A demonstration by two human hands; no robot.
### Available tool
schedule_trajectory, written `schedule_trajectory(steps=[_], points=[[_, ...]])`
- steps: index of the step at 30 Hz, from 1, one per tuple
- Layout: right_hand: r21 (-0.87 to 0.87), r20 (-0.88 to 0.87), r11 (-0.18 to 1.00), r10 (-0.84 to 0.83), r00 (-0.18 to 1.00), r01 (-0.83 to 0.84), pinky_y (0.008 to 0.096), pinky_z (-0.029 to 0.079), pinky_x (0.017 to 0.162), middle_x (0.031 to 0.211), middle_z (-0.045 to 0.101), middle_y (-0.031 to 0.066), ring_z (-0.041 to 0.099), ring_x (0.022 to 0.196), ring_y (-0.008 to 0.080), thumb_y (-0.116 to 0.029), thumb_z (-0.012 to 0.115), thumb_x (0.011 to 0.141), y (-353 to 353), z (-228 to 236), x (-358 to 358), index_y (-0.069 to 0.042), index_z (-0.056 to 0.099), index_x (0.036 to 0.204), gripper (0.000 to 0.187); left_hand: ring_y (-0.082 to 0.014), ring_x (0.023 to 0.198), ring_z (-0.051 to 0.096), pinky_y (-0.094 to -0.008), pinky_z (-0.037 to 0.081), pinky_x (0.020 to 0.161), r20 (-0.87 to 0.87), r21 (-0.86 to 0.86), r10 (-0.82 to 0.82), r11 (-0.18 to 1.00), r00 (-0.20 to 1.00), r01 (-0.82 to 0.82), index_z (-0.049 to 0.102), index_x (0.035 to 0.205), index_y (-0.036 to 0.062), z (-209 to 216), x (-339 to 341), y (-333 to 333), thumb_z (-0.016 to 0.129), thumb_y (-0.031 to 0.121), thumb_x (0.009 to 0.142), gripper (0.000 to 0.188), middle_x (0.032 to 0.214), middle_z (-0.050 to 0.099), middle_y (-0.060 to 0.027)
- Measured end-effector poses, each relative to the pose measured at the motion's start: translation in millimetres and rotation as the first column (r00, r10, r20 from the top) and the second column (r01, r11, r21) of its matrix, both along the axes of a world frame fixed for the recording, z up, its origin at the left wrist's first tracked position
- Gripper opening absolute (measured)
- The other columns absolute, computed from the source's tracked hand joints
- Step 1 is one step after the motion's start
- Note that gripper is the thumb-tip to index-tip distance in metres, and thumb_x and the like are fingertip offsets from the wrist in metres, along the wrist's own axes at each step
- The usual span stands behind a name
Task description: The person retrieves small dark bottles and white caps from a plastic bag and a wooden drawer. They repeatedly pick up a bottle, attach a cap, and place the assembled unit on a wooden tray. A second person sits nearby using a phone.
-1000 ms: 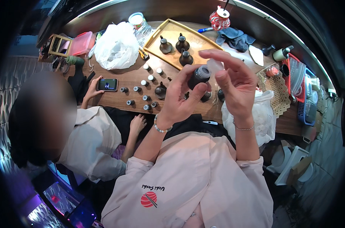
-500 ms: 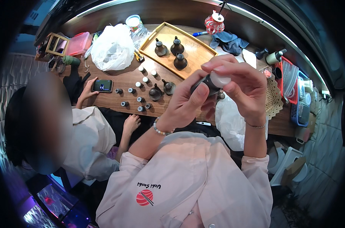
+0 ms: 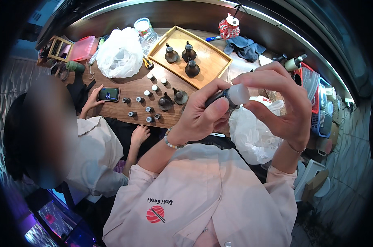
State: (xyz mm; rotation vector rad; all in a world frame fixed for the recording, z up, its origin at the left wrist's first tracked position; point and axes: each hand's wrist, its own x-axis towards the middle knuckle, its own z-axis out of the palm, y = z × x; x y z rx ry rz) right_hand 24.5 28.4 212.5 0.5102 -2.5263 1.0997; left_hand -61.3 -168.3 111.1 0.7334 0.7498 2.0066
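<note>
My left hand point(image 3: 194, 113) is closed around a dark bottle point(image 3: 214, 99) with a frosted whitish cap point(image 3: 239, 95), held tilted above the table's near side. My right hand point(image 3: 291, 105) is beside the cap, its fingers curved and spread apart, with nothing visible between them. On the table left of my left hand stand two dark, spouted small jugs, one being the rounded jug point(image 3: 165, 102). Near them stand several small vials, among them a white-capped vial point(image 3: 155, 88) and a grey-topped vial point(image 3: 149, 119).
A wooden tray point(image 3: 213, 68) with three dark jugs lies at the back. White plastic bags point(image 3: 120, 53) sit at left and right. At left, a person's hand point(image 3: 94, 99) holds a phone point(image 3: 108, 94). A blue basket point(image 3: 324, 123) and a red basket stand at right.
My right hand has moved right, off the bottle's cap, and its fingers have spread. My left hand still holds the bottle, whose cap now shows more fully.
</note>
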Motion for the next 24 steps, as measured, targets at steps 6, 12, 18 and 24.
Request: schedule_trajectory(steps=[6, 12, 18, 24], points=[[0.235, 0.027, 0.97, -0.065, 0.998, 0.057, 0.0384, 0.049, 0.074, 0.097, 0.068, 0.0121, 0.062, 0.086, 0.028, -0.007, 0.083, 0.079, -14, 25, 14, -0.001, 0.075, 0.117, 0.04, -0.0013, 0.063, 0.052, -0.0204, 0.04, 0.054, -0.307, -0.213, 0.074, 0.966, 0.949, -0.144, 0.06, 0.119, 0.0035, 16, 3, -3, 0.061, 0.026, 0.104, 0.027, 0.079, 0.058, 0.0023], [0.158, -0.005, 0.987, 0.004, 1.0, -0.003, 0.0343, 0.052, 0.071, 0.096, 0.068, 0.0116, 0.065, 0.085, 0.0251, -0.004, 0.082, 0.077, -14, 22, 15, -0.001, 0.075, 0.111, 0.035, -0.0039, 0.062, 0.056, -0.0221, 0.043, 0.055, -0.134, -0.206, -0.154, 0.971, 0.979, 0.124, 0.061, 0.116, 0.0032, 25, -2, -10, 0.063, 0.021, 0.1, 0.024, 0.079, 0.059, 0.001], [0.224, -0.049, 0.973, -0.04, 0.998, 0.05, 0.0336, 0.052, 0.069, 0.096, 0.068, 0.0109, 0.065, 0.082, 0.0247, -0.001, 0.082, 0.072, -21, 20, 18, 0.0, 0.075, 0.109, 0.038, -0.0032, 0.054, 0.046, -0.0211, 0.037, 0.047, -0.241, -0.26, -0.107, 0.965, 0.965, 0.042, 0.056, 0.114, 0.0012, 25, 3, -9, 0.059, 0.035, 0.104, 0.036, 0.071, 0.054, 0.0022], [0.123, -0.058, 0.992, 0.01, 0.998, -0.002, 0.0335, 0.051, 0.069, 0.095, 0.068, 0.0119, 0.064, 0.079, 0.0245, -0.004, 0.083, 0.071, -23, 15, 17, 0.002, 0.074, 0.108, 0.038, -0.0034, 0.053, 0.05, -0.0214, 0.039, 0.048, 0.086, -0.057, -0.279, 0.957, 0.957, 0.284, 0.06, 0.112, 0.0051, 17, 5, -12, 0.063, 0.025, 0.103, 0.022, 0.069, 0.056, 0.0039]])
